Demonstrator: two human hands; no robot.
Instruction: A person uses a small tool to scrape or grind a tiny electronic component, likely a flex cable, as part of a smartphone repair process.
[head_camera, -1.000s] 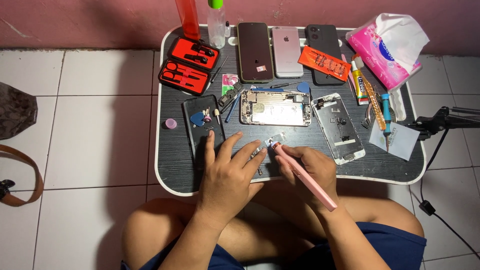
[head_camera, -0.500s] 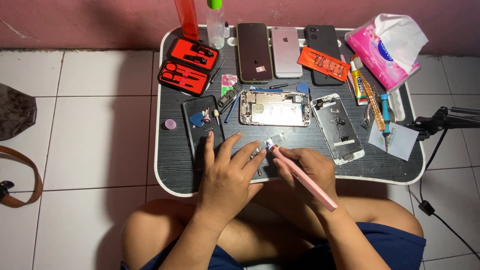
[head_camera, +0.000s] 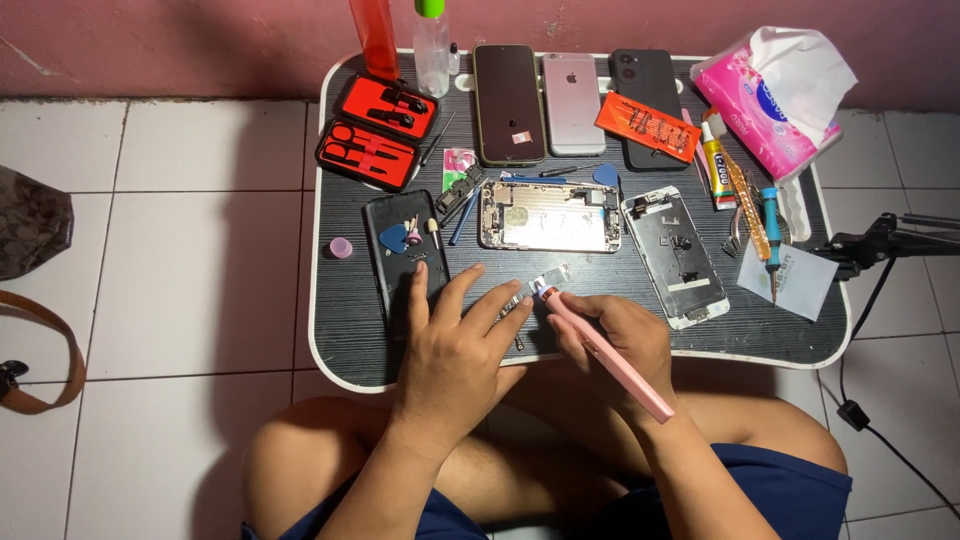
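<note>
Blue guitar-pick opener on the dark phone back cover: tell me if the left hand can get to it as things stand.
Probably yes. The left hand lies flat on the table, its thumb already resting on the dark back cover, and the blue pick sits just ahead of it with nothing between, only small bits beside it.

1. Two bare forearms with no sleeves; nothing is worn at either wrist.
2. The left hand (head_camera: 455, 345) carries no ring, glove or watch on the parts that show.
3. The right hand (head_camera: 612, 340) is bare as well, its nails cut short.
4. Dark blue shorts (head_camera: 775, 490) cover the upper legs; the cloth shows most at 4 o'clock of the view, with a smaller strip at 6 o'clock.
5. The cloth is plain, with no print or stripe that can be made out.
6. Both knees and the thigh at 7 o'clock are uncovered below the shorts' hem.
</note>
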